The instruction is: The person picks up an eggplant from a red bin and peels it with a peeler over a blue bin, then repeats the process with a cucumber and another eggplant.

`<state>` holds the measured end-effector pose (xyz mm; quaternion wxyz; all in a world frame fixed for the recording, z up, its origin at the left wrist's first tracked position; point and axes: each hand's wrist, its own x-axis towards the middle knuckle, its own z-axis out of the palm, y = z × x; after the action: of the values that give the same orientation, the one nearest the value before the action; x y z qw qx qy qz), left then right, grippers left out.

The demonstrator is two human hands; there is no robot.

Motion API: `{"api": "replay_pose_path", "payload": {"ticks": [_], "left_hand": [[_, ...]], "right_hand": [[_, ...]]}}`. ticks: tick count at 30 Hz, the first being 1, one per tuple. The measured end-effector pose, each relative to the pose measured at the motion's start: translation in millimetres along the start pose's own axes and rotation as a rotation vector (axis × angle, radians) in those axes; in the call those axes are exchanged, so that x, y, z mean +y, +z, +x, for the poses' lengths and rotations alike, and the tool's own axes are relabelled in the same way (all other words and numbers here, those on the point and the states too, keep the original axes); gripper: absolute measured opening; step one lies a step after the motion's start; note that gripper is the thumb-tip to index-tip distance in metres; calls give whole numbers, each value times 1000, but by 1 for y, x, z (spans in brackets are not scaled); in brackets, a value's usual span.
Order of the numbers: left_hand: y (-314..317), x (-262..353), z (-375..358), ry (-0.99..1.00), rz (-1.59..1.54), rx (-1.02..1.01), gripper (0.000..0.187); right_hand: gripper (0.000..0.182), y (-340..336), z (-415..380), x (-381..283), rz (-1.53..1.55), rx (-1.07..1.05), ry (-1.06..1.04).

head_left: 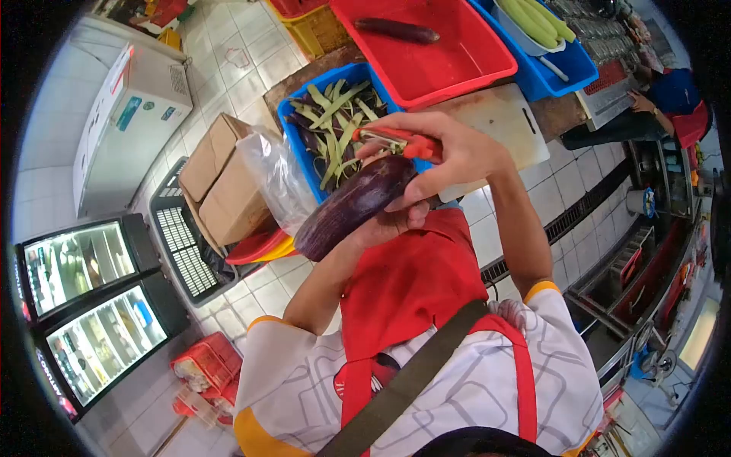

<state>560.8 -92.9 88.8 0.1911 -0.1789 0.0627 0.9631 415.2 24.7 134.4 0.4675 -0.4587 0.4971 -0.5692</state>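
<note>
A large dark purple eggplant [352, 207] is held slantwise in front of the red apron, its thick end toward the lower left. My left hand [397, 222] is wrapped round it from below, with part of the fingers hidden behind it. Over its upper end, my right hand [457, 150] is closed on a red-handled peeler [423, 147]. The peeler's blade lies just above the eggplant's skin. Behind the eggplant, a blue bin [299, 145] holds pale green and purple peel strips [335, 126].
A red tub [457, 65] with one eggplant [397, 30] stands beyond a white cutting board [509, 126]. Farther right, a blue tub [572, 72] carries a bowl of pale green long vegetables [533, 23]. Cardboard boxes [232, 202] are at left; another person [674, 103] stands at far right.
</note>
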Motion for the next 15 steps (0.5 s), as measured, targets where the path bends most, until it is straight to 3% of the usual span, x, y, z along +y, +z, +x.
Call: {"api": "replay_pose_path", "payload": {"ticks": [1, 2, 3, 5, 10, 12, 13, 14, 15], "left_hand": [[2, 0, -2, 17, 106, 123, 32], [-5, 1, -4, 68, 255, -52, 30], [-10, -1, -7, 69, 250, -50, 30], [-20, -4, -8, 89, 0, -272, 36], [-49, 11, -8, 77, 129, -304, 31], [-55, 19, -12, 100, 687, 64, 30], [-63, 19, -12, 103, 688, 68, 30], [-75, 17, -11, 410, 885, 270, 32], [-80, 17, -11, 725, 1068, 475, 34]], "right_hand": [[71, -4, -1, 1, -93, -41, -56], [74, -5, -2, -1, -129, -56, 53], [74, -4, -3, -1, -126, -59, 56], [64, 0, -5, -3, -132, -35, 219], [45, 11, 0, 17, -400, 46, 31], [40, 14, 2, 23, -437, 71, 6], [37, 18, 1, 24, -215, 179, 116], [35, 23, 0, 25, 8, 285, 226], [35, 29, 1, 32, 7, 283, 223]]}}
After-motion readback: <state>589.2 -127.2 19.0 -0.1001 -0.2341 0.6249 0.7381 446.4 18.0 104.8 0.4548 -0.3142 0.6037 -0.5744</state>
